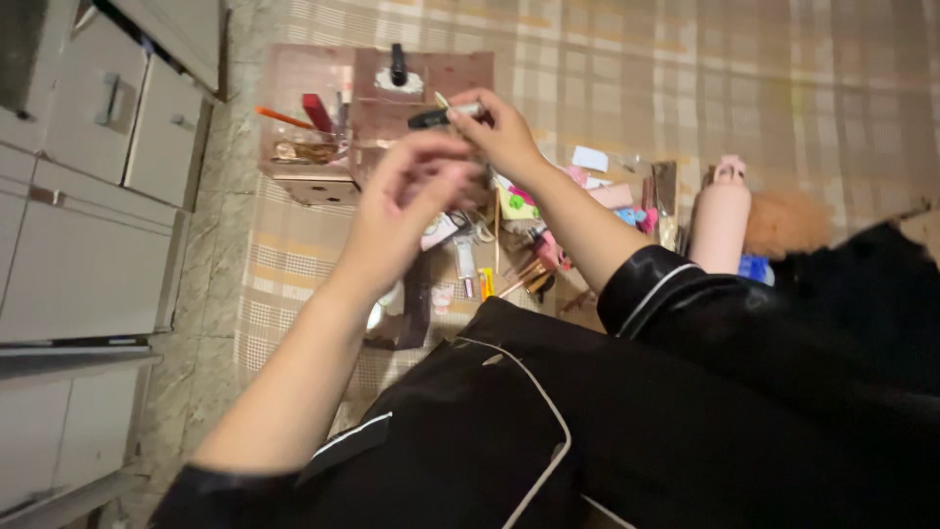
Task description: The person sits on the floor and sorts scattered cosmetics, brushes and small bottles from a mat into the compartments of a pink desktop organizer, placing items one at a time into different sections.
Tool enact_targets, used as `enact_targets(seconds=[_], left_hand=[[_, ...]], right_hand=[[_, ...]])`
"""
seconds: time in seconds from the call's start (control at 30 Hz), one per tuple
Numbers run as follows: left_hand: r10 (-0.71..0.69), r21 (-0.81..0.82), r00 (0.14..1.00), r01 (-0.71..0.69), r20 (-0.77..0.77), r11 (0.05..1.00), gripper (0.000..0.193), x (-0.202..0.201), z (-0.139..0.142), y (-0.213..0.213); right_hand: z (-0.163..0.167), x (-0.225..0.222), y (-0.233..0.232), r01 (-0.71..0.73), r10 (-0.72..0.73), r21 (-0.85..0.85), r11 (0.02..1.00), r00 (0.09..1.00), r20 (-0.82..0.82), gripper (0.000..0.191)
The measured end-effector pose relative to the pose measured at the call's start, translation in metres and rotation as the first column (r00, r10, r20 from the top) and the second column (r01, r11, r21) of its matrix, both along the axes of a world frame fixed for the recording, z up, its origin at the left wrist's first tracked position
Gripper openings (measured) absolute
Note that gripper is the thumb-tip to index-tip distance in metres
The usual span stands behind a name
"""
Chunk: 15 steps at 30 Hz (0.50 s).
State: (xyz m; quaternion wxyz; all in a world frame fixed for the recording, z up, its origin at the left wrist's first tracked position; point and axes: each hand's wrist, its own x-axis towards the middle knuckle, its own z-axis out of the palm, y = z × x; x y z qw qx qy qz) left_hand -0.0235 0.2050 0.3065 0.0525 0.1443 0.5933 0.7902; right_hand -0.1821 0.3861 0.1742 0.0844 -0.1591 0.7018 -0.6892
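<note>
Checked mat [685, 69] over stone floor, white cabinets [88, 245] alongside. Cosmetics clutter [509, 245] and pink bottle [720, 216] below. Right hand [504, 132] pinches black tube [441, 116]; left hand [411, 201] half-curled, contents indiscernible.

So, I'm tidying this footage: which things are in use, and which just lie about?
In use:
slim black tube with pale end, held in right hand
left hand, close by

Lying about:
clear organiser box
pink bottle
small brushes and tubes
</note>
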Motion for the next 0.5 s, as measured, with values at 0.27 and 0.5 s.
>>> enact_targets(seconds=[0.27,0.5], left_hand=[[-0.849,0.561,0.498,0.760,-0.176,0.329,0.035,0.092,0.107,0.074],[-0.729,0.850,0.682,0.416,-0.058,0.322,0.029,0.090,0.082,0.108]], right_hand=[[0.004,-0.041,-0.059,-0.095,0.096,-0.064,0.993,0.995,0.026,0.029],[-0.015,-0.053,-0.082,-0.103,0.100,0.036,0.994,0.993,0.062,0.029]])
